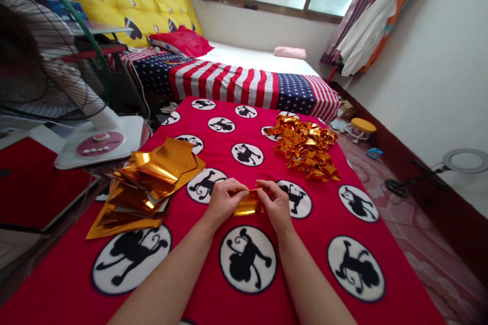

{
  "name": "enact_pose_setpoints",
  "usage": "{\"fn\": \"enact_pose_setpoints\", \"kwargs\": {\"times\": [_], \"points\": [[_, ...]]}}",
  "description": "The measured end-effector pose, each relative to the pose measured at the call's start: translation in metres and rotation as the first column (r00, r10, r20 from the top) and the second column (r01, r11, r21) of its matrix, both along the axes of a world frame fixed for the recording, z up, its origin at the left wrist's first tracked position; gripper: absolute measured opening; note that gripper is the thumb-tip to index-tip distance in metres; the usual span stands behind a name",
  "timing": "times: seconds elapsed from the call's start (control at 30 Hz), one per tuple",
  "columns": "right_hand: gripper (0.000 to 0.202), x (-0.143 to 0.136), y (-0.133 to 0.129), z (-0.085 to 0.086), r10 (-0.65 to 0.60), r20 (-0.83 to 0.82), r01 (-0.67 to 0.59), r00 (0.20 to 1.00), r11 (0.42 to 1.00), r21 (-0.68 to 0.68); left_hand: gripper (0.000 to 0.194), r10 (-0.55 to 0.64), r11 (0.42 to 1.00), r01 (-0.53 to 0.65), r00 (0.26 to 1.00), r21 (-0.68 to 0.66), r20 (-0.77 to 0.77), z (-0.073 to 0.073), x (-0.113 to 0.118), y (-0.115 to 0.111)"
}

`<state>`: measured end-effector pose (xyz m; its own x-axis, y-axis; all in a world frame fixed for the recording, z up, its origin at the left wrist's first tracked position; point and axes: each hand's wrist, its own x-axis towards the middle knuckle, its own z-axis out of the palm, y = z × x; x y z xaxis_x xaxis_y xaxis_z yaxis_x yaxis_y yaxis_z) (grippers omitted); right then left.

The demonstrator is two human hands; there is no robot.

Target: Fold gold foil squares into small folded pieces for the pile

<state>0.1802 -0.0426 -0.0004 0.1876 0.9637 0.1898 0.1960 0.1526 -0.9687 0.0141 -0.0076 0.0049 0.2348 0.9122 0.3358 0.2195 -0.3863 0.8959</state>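
Observation:
Both hands meet over the middle of the red cloth with monkey prints (247, 117). My left hand (224, 200) pinches the left part of a gold foil sheet (248, 206) along its far edge. On the right part of that same edge, my right hand (275, 204) has its fingers closed on the foil. The sheet looks partly folded. To the left lies an untidy stack of flat gold foil sheets (152, 183). Beyond my right hand is a heap of folded gold foil pieces (305, 147).
A fan (101, 134) stands left of the cloth, near a red panel (38, 183). Behind is a bed with a flag-patterned cover (229, 81). On the floor at right are a yellow stool (363, 125) and a ring-shaped light (465, 161).

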Motion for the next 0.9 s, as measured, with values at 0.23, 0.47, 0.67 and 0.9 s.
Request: {"fn": "enact_pose_setpoints", "kwargs": {"times": [0.23, 0.47, 0.67, 0.9], "points": [[0.013, 0.0, 0.001, -0.003, -0.032, 0.008, 0.032, 0.999, 0.999, 0.016, 0.007, -0.009, 1.0, 0.009, 1.0, -0.012, -0.011, -0.001, 0.001, -0.001], [0.013, 0.001, 0.001, -0.009, -0.036, -0.038, 0.036, 0.999, 0.999, -0.009, 0.007, -0.017, 1.0, 0.017, 1.0, 0.003, -0.008, 0.001, 0.002, -0.002], [0.016, -0.001, 0.0, -0.003, -0.031, -0.072, 0.028, 0.997, 0.999, -0.038, 0.007, -0.015, 1.0, 0.015, 1.0, 0.003, -0.009, 0.001, 0.001, -0.001], [0.014, -0.001, 0.0, -0.006, -0.052, -0.037, 0.051, 0.998, 0.998, -0.023, 0.007, -0.006, 1.0, 0.005, 1.0, -0.002, -0.022, 0.002, 0.002, -0.002]]}}
